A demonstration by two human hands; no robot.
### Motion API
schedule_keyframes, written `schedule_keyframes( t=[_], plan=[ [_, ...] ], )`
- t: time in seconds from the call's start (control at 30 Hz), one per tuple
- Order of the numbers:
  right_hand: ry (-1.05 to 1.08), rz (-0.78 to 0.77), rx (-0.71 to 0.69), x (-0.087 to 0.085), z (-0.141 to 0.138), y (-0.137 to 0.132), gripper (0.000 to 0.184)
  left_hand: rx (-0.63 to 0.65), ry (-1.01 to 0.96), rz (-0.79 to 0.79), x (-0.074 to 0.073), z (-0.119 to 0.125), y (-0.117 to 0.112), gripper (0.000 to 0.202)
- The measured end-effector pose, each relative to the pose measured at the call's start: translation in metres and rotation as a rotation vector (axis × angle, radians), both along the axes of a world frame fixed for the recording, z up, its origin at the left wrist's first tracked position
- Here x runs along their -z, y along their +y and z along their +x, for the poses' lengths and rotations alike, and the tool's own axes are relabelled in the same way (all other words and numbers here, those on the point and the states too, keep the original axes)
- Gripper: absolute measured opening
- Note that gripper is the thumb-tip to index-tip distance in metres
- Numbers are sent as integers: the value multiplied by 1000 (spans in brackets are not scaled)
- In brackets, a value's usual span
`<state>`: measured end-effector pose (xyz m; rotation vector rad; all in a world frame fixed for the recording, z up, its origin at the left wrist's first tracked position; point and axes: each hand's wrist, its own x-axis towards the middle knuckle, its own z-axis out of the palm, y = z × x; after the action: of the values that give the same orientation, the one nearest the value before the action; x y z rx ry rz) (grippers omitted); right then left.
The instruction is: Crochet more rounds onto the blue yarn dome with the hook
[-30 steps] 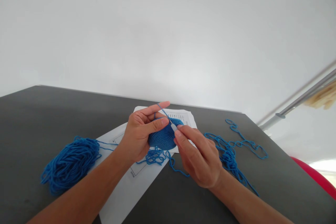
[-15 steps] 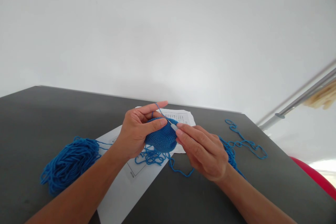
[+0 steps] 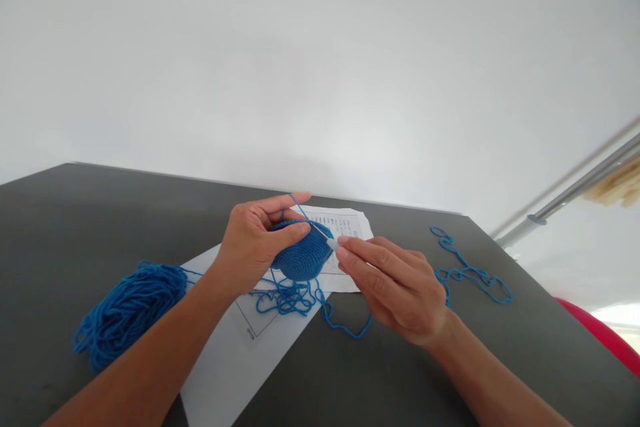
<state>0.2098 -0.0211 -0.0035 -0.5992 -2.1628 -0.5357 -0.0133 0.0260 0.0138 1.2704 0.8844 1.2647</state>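
Observation:
Between my hands is a round blue crochet piece (image 3: 301, 259) with spiral rows, held above the table. My left hand (image 3: 255, 233) pinches its upper left edge with the thumb on the near face. A strand of blue yarn runs over the raised left index finger down to the work. My right hand (image 3: 395, 283) grips the pale handle of a crochet hook (image 3: 333, 244) between thumb and fingers. The hook's thin metal shaft points up and left to the top edge of the piece, near my left thumb. Its tip is too small to make out.
A loose skein of blue yarn (image 3: 133, 313) lies at the left. Printed paper sheets (image 3: 240, 360) lie under my hands, with tangled blue yarn (image 3: 287, 297) on them. More loose yarn (image 3: 470, 273) trails at the right of the dark table (image 3: 90, 213). A white wall stands behind.
My left hand and the crochet piece have shifted slightly left, while my right hand has moved a little right. More of the hook's shaft now shows between them.

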Motion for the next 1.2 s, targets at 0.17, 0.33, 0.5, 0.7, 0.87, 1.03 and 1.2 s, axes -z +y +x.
schedule_keyframes(
  t=[0.17,0.33,0.5,0.7,0.87,1.03,1.2],
  plan=[
    [-42,-33,-33,-4,4,1,28,-16,220,99,-2,-5,1,51],
    [-44,-125,-113,-12,9,3,30,-6,388,206,-3,-8,4,39],
    [143,-288,-224,-15,10,5,28,47,450,238,-1,-10,7,18],
    [709,-791,-295,-6,4,4,12,75,373,212,4,-13,9,30],
    [1304,-1311,-486,5,-17,10,15,33,292,185,6,-2,4,30],
    [1346,-1206,-488,11,-35,9,14,-18,208,131,7,16,-7,36],
    [1032,-804,-235,15,-39,1,15,-85,129,62,13,23,-10,48]
  ],
)
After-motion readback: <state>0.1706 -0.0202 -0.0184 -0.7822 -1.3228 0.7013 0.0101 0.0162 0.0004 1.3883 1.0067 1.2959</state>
